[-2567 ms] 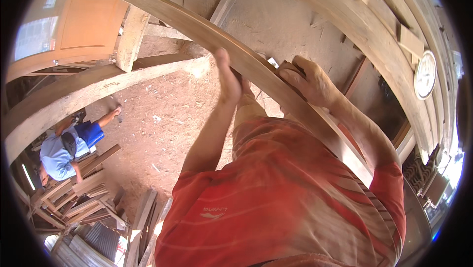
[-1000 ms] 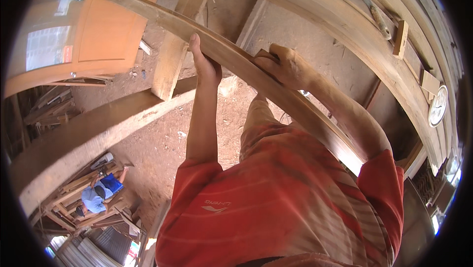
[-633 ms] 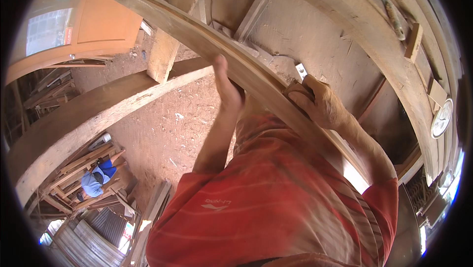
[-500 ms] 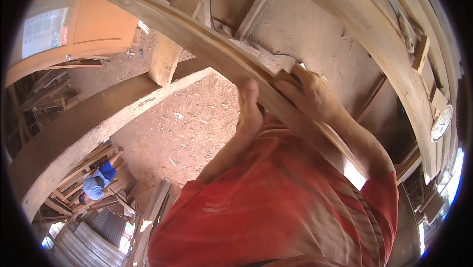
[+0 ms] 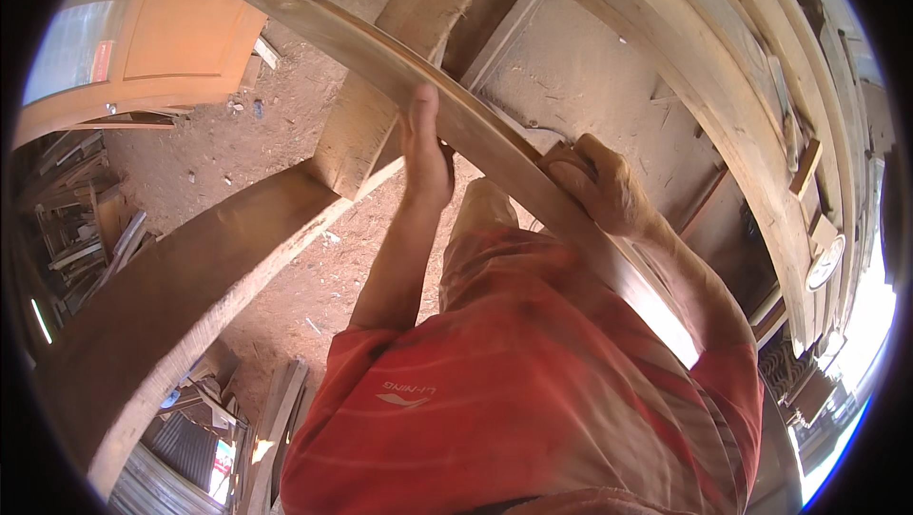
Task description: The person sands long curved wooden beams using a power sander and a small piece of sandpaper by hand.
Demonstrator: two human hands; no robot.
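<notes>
A long wooden plank slants across from half past 10 down to 4 o'clock. Near 11 o'clock, the left hand has its grip closed on the plank's lower edge; toward 2 o'clock, the right hand clasps a small brown block against the upper edge.

Daylight's blasting in at the lower right, blowing that edge out to white. Glare's washing out the near end of the plank, the broad side of the left beam is sitting in shade, and the fisheye's bending straight edges toward the rim.
</notes>
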